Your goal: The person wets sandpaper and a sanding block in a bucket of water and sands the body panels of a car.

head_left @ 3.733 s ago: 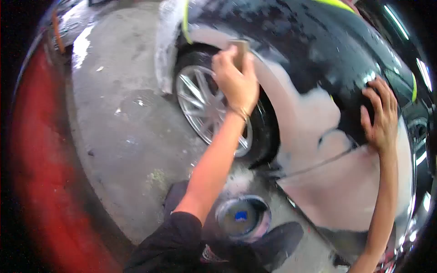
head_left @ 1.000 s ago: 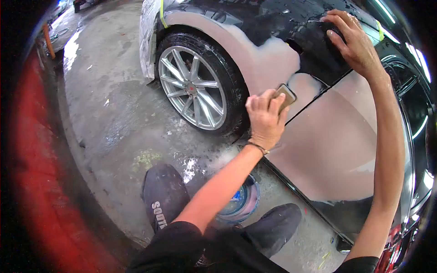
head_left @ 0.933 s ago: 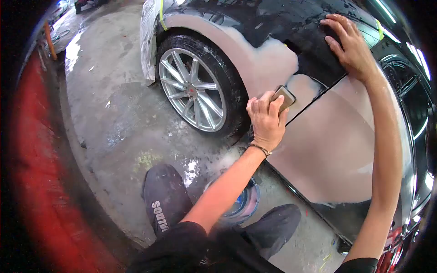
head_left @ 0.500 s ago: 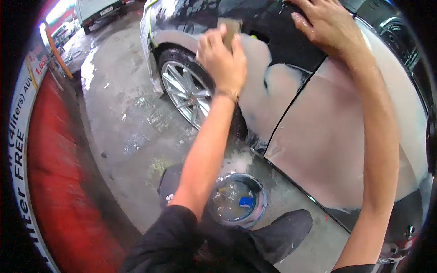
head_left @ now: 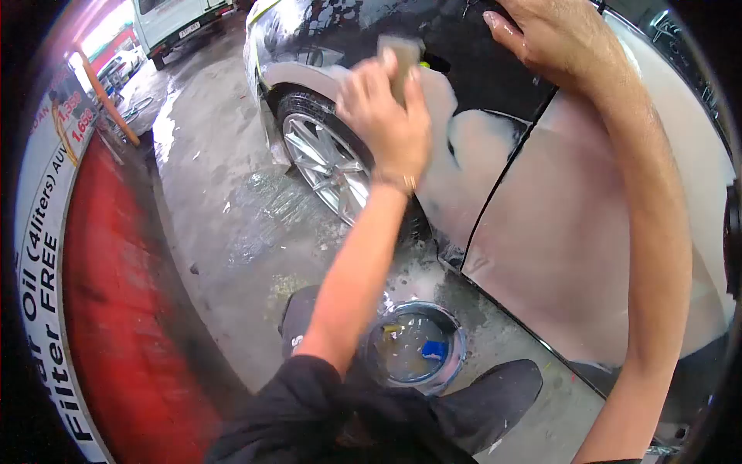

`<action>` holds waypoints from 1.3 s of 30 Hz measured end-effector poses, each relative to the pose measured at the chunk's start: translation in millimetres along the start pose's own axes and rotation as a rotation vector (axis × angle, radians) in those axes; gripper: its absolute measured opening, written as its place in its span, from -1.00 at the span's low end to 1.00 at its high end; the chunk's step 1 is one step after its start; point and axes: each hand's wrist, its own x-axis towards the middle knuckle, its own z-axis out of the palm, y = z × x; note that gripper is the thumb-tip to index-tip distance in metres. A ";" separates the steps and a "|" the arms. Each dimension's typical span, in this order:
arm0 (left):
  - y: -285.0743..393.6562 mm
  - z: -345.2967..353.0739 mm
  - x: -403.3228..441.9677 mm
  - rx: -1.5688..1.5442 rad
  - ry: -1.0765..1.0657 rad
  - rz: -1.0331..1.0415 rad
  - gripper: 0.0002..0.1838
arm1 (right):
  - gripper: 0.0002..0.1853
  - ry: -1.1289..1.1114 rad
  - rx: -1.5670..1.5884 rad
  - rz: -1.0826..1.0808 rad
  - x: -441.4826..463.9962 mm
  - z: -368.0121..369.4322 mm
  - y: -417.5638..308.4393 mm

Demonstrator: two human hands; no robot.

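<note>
My left hand is closed around a grey-brown sanding block, which lies against the car's rear fender above the wheel. Pale filler or primer covers the fender and door, and black paint shows higher up. A small dark opening with a yellow-green edge is just right of the block. My right hand rests on the upper bodywork, thumb apart; its fingertips are cut off by the top of the view.
Between my feet stands a bucket of cloudy water with a blue piece in it. The concrete floor is wet. A red wall with a sign runs along the left; a white vehicle is parked behind.
The view has shifted a little, so floor and bucket sit further right. The sanding block has slid closer to the dark opening. My right hand is higher in view, its fingers now cropped.
</note>
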 end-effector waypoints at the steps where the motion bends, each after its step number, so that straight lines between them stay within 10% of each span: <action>1: 4.2 -10.6 -21.1 0.034 -0.019 0.011 -0.63 | -0.57 -0.004 0.007 0.004 -0.6 0.2 -0.7; 21: -46.9 38.5 86.1 0.119 0.020 -0.076 -0.68 | -0.57 -0.022 0.012 0.051 9.3 -14.5 -17.8; 22: -51.1 43.1 109.7 0.101 -0.092 -0.153 -0.70 | -0.57 -0.023 0.005 0.040 8.5 -9.6 -12.0; 23: -22.1 12.4 143.5 0.114 -0.499 -0.450 -0.26 | -0.56 -0.025 -0.002 0.032 7.0 -6.8 -9.2; 25: -51.1 43.8 95.2 0.096 0.021 -0.073 -0.67 | -0.56 -0.028 0.012 0.017 5.7 -8.5 -9.6; 31: -6.8 -36.6 -50.2 -0.109 -0.133 0.056 -0.59 | -0.57 -0.064 0.003 0.020 6.9 -12.1 -6.5; 39: 18.6 -10.9 10.6 -0.261 -0.154 0.261 -0.56 | -0.57 -0.057 0.023 0.026 8.4 -11.8 -8.5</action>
